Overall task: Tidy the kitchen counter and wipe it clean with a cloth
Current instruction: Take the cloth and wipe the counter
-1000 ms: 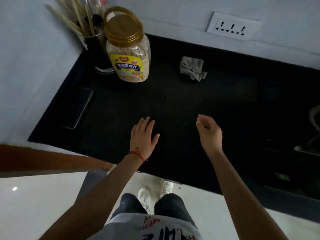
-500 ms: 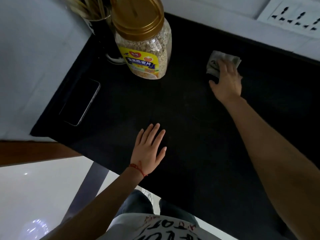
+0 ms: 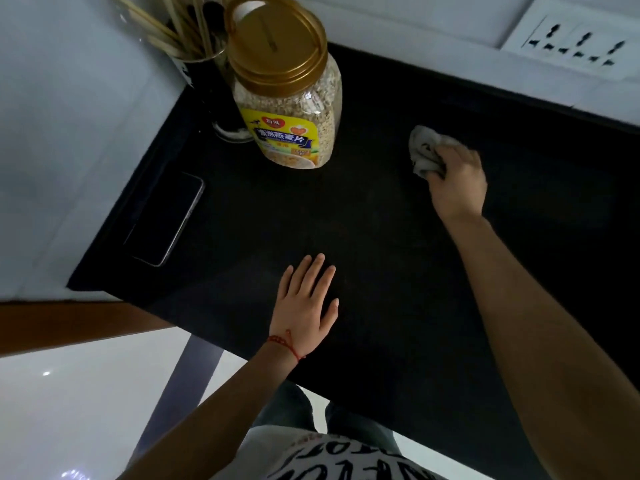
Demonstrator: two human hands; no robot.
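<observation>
Crumpled grey cloth (image 3: pixel 420 150) in right hand (image 3: pixel 457 181).

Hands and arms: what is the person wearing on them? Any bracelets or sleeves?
Both forearms are bare, with no sleeves showing. The left hand has a thin red string bracelet with small red beads at its wrist. The right hand shows no bracelet, ring or watch. No gloves on either.

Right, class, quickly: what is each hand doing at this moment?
Left hand: open, flat on the counter.
Right hand: fingers curled round the cloth.
</observation>
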